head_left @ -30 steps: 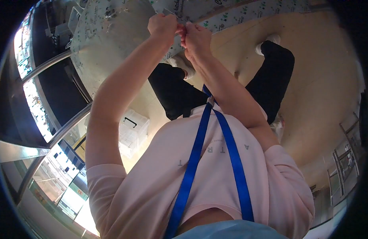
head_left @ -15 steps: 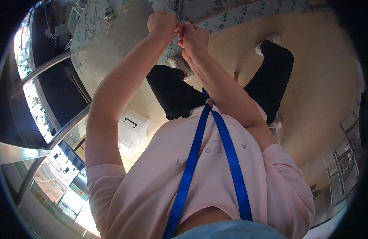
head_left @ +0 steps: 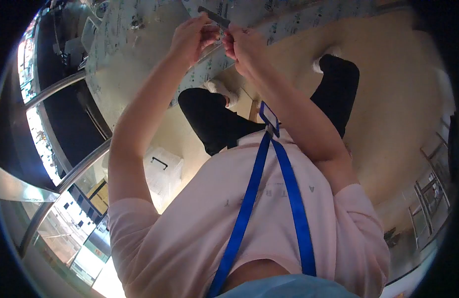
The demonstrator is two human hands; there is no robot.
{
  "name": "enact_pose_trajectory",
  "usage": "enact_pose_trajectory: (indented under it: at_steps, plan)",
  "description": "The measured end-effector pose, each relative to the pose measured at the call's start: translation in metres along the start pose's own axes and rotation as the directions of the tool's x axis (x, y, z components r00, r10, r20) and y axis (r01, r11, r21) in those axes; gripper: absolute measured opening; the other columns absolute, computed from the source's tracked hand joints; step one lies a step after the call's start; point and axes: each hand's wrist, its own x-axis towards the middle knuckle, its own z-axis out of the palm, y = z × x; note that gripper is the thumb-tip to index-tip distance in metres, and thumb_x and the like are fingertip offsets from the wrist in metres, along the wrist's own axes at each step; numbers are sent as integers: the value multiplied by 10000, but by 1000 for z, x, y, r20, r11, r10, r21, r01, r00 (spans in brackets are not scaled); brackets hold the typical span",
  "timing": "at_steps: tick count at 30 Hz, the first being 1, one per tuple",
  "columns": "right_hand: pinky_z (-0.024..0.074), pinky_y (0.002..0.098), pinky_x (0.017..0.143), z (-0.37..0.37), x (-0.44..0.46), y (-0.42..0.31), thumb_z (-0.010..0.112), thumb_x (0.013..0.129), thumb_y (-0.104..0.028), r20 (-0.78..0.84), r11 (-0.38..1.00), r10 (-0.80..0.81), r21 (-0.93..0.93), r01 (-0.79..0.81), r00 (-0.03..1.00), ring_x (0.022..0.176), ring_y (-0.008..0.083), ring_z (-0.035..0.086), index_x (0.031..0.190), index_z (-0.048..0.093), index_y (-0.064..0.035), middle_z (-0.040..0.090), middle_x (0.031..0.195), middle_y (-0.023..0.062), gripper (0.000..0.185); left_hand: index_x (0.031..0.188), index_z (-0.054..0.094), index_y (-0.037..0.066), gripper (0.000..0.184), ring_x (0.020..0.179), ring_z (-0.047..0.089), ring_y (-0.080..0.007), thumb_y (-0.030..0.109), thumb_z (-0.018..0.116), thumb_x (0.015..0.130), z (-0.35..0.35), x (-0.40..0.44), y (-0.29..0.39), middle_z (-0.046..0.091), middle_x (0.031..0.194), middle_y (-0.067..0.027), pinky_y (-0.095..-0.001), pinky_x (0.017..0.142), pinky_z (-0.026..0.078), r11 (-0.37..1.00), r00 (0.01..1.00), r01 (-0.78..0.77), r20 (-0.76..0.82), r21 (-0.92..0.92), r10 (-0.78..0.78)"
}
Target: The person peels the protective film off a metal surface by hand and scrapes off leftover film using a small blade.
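The head view shows your right hand (head_left: 245, 45) pinching a dark strip (head_left: 215, 17); whether your left hand (head_left: 191, 38) grips it, I cannot tell. Steady it with light fingertips.

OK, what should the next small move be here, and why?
Probably let the left hand steady the dark flat strip at its outer end. The right hand seems to hold the other end, while the left hand's fingers are close by; I can't tell whether they touch it.
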Motion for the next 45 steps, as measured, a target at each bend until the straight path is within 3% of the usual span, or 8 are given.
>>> enact_pose_trajectory:
  at_steps: [3,5,8,10,12,19,24,45]
  plan:
    - [419,338,453,-8,20,-2,472,806,-231,132,742,-405,-530,410,905,483,248,538,664,550,-19,538,532,105,267,884,507,25,211,617,572,-203,195,556,769,-28,15,3,561,708,-93,-321,538,456,930,927,-339,-122,140,356]
    - [429,370,490,-10,39,-7,468,797,-259,298,377,-557,-741,556,775,526,288,557,673,570,-32,548,542,125,277,927,517,45,177,675,554,-170,154,532,788,-18,6,21,563,754,-79,-284,615,450,395,588,-581,32,712,808]
    - [421,342,498,-8,47,-25,478,788,-273,502,4,-596,-778,628,626,536,240,545,668,570,-39,540,540,109,279,911,535,59,209,664,535,-173,237,444,848,13,3,53,552,789,-77,-319,608,451,-361,178,-600,559,714,810]
    - [398,236,447,-7,43,-36,512,783,-265,655,-170,-586,-675,718,477,471,95,511,642,538,-22,517,511,44,282,866,530,66,251,601,496,-172,282,403,876,13,17,57,514,744,-65,-344,559,436,-115,279,-808,547,578,789]
    - [329,313,430,-20,69,-33,493,785,-192,634,-65,-505,-705,706,586,445,148,407,590,450,-45,407,485,64,248,814,508,75,233,517,429,-150,267,396,880,3,50,56,451,642,-35,-340,507,400,688,716,-690,351,224,604]
    - [332,223,402,-48,22,-13,498,808,-276,225,879,57,-473,58,973,435,84,412,698,519,-60,490,541,11,244,973,548,94,203,802,542,-165,125,549,772,-34,44,36,546,919,-66,-281,707,441,48,780,-413,326,909,534]
    - [348,218,413,-52,-26,5,477,826,-230,201,938,169,-334,-94,965,446,89,433,697,505,-36,499,566,32,235,843,544,86,153,832,527,-250,82,566,691,-14,27,17,543,871,-45,-356,689,440,-356,307,-823,873,443,378]
    - [343,216,411,-69,-22,7,473,835,-215,204,926,157,-369,-73,966,458,88,435,703,506,-12,494,565,42,245,816,505,47,224,813,528,-207,27,558,599,5,48,37,492,866,-39,-300,684,475,-601,170,-791,985,114,-38]
